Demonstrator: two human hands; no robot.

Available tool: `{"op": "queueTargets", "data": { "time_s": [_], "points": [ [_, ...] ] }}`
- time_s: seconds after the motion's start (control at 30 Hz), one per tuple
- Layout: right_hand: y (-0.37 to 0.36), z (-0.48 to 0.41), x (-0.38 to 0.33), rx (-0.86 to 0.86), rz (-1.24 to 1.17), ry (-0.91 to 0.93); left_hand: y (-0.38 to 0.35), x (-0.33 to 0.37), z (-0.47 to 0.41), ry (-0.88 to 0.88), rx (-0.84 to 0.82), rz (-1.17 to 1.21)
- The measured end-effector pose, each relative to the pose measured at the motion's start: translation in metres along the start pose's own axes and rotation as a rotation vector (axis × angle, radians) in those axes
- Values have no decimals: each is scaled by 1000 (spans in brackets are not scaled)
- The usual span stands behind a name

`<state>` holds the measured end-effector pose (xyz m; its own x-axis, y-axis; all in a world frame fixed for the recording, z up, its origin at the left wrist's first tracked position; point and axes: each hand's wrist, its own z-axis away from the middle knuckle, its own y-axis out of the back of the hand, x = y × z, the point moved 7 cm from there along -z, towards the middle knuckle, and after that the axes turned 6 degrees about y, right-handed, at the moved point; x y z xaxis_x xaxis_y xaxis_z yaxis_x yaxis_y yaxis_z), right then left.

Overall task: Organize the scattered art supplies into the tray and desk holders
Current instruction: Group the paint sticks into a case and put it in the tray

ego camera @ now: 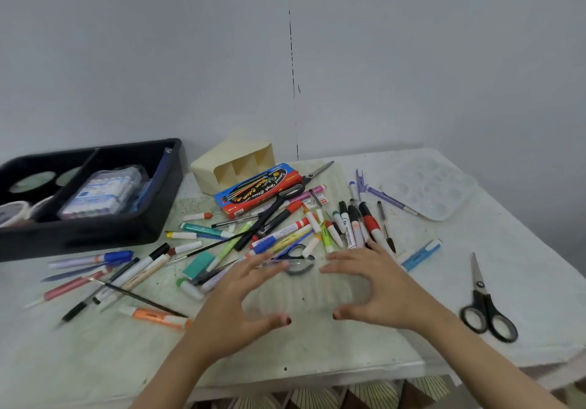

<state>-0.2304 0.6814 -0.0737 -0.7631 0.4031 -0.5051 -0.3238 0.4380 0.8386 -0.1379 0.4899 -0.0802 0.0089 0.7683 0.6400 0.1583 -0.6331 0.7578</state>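
Both hands hover low over the pale, stained desk (317, 351). The left hand (244, 294) and right hand (371, 288) have their fingers (263, 262) spread wide and hold nothing, thumbs turned toward each other. Just beyond them lies a scattered heap of coloured markers, pens and brushes (285, 228). The black divided plastic tray (95, 234) sits at far left, and the cream three-slot desk holder (222, 170) is beside it. Black-handled scissors (485, 307) lie apart at the right.

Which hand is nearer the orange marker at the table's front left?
Left. The left hand is just right of the orange marker; the right hand is farther right, beyond the left hand.
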Motion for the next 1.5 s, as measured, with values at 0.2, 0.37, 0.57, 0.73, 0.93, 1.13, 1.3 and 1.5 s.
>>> {"op": "queueTargets", "data": {
  "time_s": [0.2,0.37,0.57,0.73,0.93,1.13,1.3,1.5],
  "points": [
    [-29,3,-9,-104,5,19,-9,-20,24,65,-66,-121],
    [-38,6,-15,-125,6,49,-6,-24,33,91,-68,-128],
    [-33,19,-7,1,25,46,0,-32,36,96,-24,-86],
    [-29,24,0,53,20,13,2,-38,36,119,20,-52],
    [-30,24,1,36,55,23,-1,-38,34,109,56,-64],
    [-2,38,4,352,12,-28,0,-29,29,97,67,-40],
    [28,65,27,554,240,-249,-6,-10,7,55,139,-56],
    [33,89,50,452,391,-453,-17,20,-43,11,237,-78]
  ]
}}
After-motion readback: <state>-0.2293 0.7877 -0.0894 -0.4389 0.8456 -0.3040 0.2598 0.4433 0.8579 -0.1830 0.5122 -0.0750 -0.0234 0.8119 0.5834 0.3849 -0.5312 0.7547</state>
